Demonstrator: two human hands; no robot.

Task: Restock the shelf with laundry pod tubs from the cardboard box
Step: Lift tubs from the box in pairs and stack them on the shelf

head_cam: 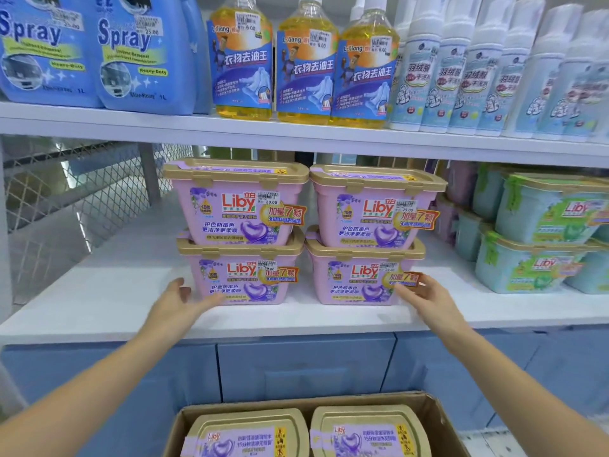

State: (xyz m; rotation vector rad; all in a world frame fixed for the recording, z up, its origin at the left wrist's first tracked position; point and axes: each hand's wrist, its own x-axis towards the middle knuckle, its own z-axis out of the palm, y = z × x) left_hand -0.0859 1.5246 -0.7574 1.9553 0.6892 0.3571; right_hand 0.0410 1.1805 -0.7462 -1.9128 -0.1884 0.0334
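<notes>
Palms open and empty, my left hand (pixel 178 300) and right hand (pixel 426 300) flank the stacked pink, gold-lidded laundry pod tubs (pixel 242 275) at the white shelf's (pixel 99 291) front edge. I'd square them gently, then reach into the brown cardboard box (pixel 438 420).

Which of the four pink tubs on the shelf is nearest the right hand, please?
The bottom-right tub: the right hand reaches its front right corner; no other lies so close.
</notes>
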